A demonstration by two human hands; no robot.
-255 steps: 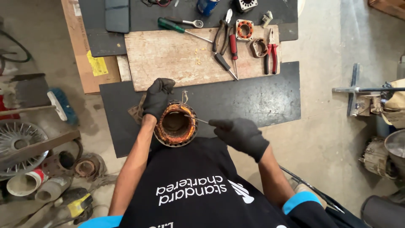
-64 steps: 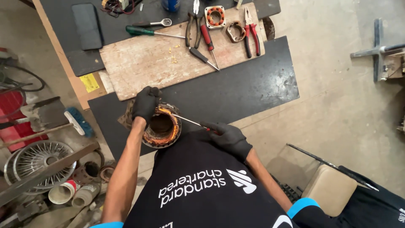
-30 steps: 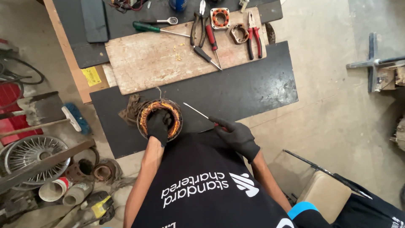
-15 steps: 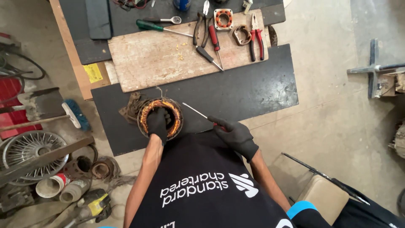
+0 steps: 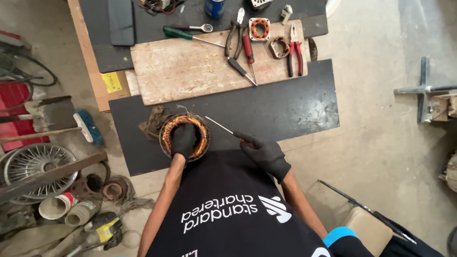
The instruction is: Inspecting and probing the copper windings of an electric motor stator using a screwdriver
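The motor stator, a steel ring packed with copper windings, lies flat on the black mat directly in front of me, with a wad of stripped wire just beside it to the left. My left hand, gloved, is pressed down into the bore, fingers curled against the inner windings, pinning the ring in place. My right hand, also gloved, is closed around the handle of a thin screwdriver, whose tip points toward the stator's right rim but stands just clear of it. I judge this the working stage of loosening the coils: the next move calls for setting the tip into a slot and levering gently, without slipping toward my left fingers. Beyond the mat, a worn wooden board carries pliers, screwdrivers and small stators.
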